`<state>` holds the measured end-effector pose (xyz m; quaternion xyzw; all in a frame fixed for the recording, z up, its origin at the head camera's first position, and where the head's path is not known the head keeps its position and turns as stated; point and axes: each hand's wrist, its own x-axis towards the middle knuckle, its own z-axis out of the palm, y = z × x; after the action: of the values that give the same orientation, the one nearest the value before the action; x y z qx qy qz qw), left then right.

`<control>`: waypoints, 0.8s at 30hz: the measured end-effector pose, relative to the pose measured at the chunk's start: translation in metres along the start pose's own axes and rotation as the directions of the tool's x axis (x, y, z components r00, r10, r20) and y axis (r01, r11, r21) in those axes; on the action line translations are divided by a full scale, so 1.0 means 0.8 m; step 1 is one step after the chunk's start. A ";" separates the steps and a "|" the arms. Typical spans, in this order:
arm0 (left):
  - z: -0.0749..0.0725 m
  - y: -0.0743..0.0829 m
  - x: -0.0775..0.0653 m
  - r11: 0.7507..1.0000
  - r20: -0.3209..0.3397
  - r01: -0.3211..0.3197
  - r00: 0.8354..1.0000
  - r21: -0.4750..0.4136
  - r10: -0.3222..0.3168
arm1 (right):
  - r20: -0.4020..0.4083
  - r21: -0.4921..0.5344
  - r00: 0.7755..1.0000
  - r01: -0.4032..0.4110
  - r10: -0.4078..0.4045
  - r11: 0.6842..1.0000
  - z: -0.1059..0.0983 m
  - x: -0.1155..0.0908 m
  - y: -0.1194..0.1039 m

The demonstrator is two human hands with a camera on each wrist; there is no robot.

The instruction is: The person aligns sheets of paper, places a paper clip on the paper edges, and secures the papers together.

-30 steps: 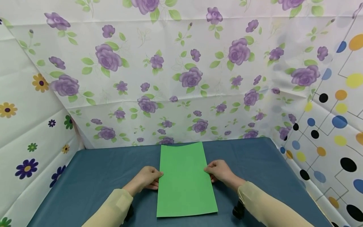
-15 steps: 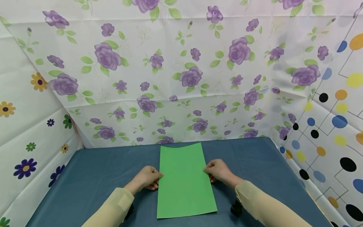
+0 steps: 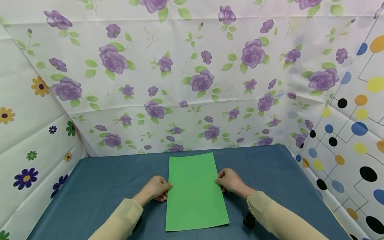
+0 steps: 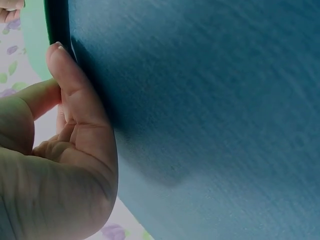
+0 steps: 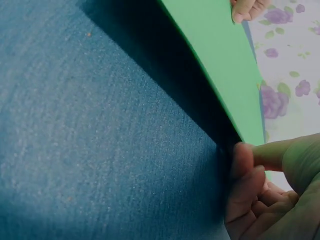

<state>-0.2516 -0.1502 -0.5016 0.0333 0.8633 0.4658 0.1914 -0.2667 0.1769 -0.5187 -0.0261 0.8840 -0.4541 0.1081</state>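
A green sheet of paper [image 3: 195,193], longer than it is wide, lies lengthwise before me in the head view. At its left long edge my left hand [image 3: 155,189] pinches it, thumb on top and fingers below. My right hand [image 3: 231,181] pinches the opposite long edge at about the same height. In the right wrist view the paper [image 5: 215,55] stands slightly off the cloth, with a dark shadow beneath its edge. The left wrist view shows my left hand [image 4: 80,135] with fingertips at the paper's rim.
Dark blue cloth [image 3: 114,186] covers the table under the paper. Behind rises a white sheet with purple flowers [image 3: 204,81]. A flower-print sheet [image 3: 27,143] hangs on the left and a dotted one [image 3: 357,150] on the right. A black object [image 3: 249,220] sits under the right wrist.
The paper's far edge has come slightly nearer and looks straighter, less bowed. Both hands keep their pinch on the sides, and the right hand has shifted very slightly left.
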 end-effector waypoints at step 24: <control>0.002 0.009 0.006 0.989 -0.003 0.015 1.000 0.148 -0.014 | -0.024 -0.134 0.999 -0.042 0.040 0.990 0.005 0.002 -0.004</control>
<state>-0.2565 -0.1436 -0.4980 0.0408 0.8959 0.3990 0.1909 -0.2674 0.1719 -0.5187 -0.0103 0.9141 -0.3913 0.1059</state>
